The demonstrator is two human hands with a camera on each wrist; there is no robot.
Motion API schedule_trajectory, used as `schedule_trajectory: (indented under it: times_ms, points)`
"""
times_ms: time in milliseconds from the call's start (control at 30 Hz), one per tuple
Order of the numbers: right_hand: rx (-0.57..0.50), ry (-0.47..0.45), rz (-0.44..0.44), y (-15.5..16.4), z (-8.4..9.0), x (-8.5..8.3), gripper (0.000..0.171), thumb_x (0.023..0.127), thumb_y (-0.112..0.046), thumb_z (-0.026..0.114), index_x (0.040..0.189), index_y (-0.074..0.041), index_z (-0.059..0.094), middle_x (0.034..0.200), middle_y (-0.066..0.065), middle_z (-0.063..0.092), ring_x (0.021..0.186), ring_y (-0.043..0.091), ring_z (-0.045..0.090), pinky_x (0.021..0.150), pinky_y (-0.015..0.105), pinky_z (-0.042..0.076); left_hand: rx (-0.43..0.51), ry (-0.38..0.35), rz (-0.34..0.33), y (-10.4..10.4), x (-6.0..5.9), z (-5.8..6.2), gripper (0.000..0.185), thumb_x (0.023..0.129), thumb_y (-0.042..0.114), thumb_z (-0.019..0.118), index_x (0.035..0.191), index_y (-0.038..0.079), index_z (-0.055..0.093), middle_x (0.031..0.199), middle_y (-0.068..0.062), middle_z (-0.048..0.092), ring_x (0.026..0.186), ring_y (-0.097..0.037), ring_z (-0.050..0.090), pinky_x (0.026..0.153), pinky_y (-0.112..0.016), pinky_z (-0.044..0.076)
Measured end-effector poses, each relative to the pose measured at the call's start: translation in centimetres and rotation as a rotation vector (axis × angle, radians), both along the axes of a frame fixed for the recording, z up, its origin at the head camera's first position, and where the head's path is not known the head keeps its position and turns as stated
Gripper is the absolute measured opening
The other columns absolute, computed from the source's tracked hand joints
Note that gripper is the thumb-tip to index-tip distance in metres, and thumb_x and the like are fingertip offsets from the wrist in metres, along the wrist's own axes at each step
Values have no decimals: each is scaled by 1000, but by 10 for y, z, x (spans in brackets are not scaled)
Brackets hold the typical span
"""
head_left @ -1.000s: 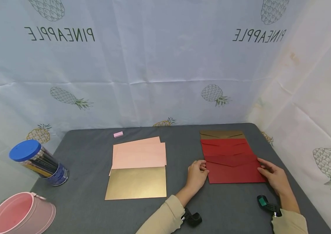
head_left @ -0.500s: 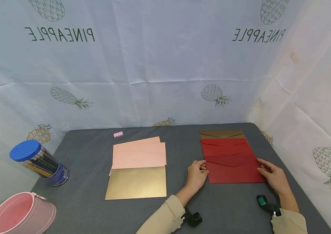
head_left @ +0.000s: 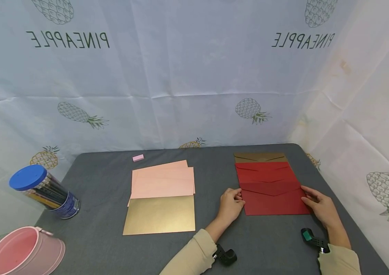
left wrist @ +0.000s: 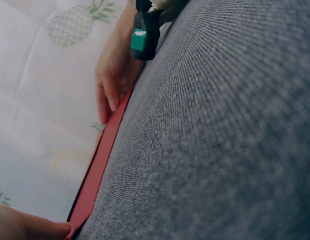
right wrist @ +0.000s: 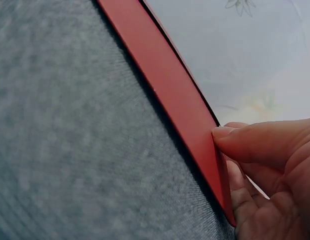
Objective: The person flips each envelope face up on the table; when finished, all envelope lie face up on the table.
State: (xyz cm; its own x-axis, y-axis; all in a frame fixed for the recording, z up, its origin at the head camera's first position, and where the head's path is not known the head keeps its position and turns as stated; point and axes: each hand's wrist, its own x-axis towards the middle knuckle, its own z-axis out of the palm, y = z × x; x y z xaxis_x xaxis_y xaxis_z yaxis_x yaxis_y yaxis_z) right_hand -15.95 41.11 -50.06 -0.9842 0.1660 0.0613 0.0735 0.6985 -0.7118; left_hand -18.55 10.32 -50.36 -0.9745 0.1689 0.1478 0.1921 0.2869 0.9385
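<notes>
A red envelope (head_left: 275, 205) with its pointed flap toward the back lies at the front of an overlapping row on the right of the table. My left hand (head_left: 230, 207) pinches its left edge with bent fingers; in the left wrist view only that hand's thumb (left wrist: 37, 227) shows, at the envelope's corner. At the opposite edge, my right hand (head_left: 323, 208) holds the side between thumb and fingers. The right wrist view shows the thumb (right wrist: 255, 142) over the envelope's edge, fingers beside and below. Behind it lie another red envelope (head_left: 263, 168) and a gold-brown envelope (head_left: 259, 157).
Left of the hands, pink sheets (head_left: 165, 183) overlap behind a gold sheet (head_left: 160, 215). A small pink block (head_left: 138, 157) lies near the back edge. A blue-lidded jar of pencils (head_left: 48, 191) and a pink bucket (head_left: 48, 250) stand at the left.
Both hands stay at the envelope's side edges, and the envelopes and sheets keep their places. The head view shifts very slightly.
</notes>
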Motion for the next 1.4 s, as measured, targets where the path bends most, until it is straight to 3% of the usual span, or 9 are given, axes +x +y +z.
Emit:
schedule_trajectory:
  times_ms: [400, 533, 667, 800, 933, 1033, 1167, 1233, 1400]
  points:
    - [65, 16, -50, -5, -1, -4, 51, 93, -32, 59, 132, 0, 53, 122, 29, 57, 80, -30, 34, 64, 6, 39, 30, -36, 2, -3, -1, 1, 37, 76, -12, 69, 113, -9, 64, 90, -10, 60, 81, -16, 63, 69, -12, 52]
    - [15, 25, -69, -4, -1, -4, 53, 93, -33, 61, 132, 1, 53, 106, -1, 65, 79, -28, 38, 64, 4, 39, 38, -32, 0, -4, -1, 1, 36, 76, -11, 69, 112, -9, 64, 90, -11, 61, 82, -16, 63, 69, -14, 53]
    - [-95, 20, -86, -4, -1, -2, 59, 92, -34, 61, 136, 2, 47, 98, -30, 49, 81, -28, 42, 65, 1, 40, 50, -53, -17, -5, -2, 0, 36, 77, -10, 69, 113, -8, 64, 92, -11, 62, 83, -16, 64, 70, -15, 54]
    - [-118, 7, -105, -6, 3, 1, 65, 92, -36, 61, 141, 1, 40, 121, -3, 58, 87, -27, 40, 67, -1, 40, 88, -108, -52, -9, -3, 1, 37, 79, -8, 69, 115, -7, 63, 97, -13, 66, 89, -19, 67, 73, -18, 55]
    - [-31, 20, -97, -14, 15, 3, 66, 93, -36, 60, 144, -3, 36, 139, 27, 45, 113, 5, 56, 77, 1, 41, 114, -150, -121, -17, -2, 5, 38, 81, -4, 68, 119, -7, 61, 107, -17, 68, 98, -23, 67, 79, -20, 54]
    - [15, 90, -64, -28, 27, 4, 64, 93, -33, 60, 145, -6, 36, 140, 28, 44, 128, 16, 49, 84, -1, 37, 118, -168, -187, -27, -1, 11, 40, 83, -1, 67, 122, -7, 59, 115, -18, 66, 105, -26, 65, 82, -22, 54]
    - [-56, 243, 36, -56, 34, -1, 60, 90, -18, 66, 142, -4, 41, 138, 27, 46, 118, -18, 39, 84, -5, 32, 143, -184, -259, -52, -1, 19, 45, 85, 2, 65, 128, -8, 53, 124, -22, 60, 113, -31, 61, 87, -30, 54]
    - [-129, 305, 118, -74, 36, -4, 59, 87, -9, 68, 140, -1, 43, 137, 28, 47, 114, -21, 39, 87, -3, 35, 148, -177, -283, -69, -2, 23, 48, 86, 2, 65, 130, -10, 50, 127, -25, 57, 116, -34, 58, 91, -34, 53]
    - [-279, 326, 344, -126, 33, -6, 57, 86, 0, 66, 138, 2, 44, 135, 27, 48, 121, -6, 47, 94, 5, 40, 53, -128, -300, -124, -3, 26, 52, 87, 2, 64, 134, -11, 44, 130, -28, 53, 121, -37, 54, 99, -42, 47]
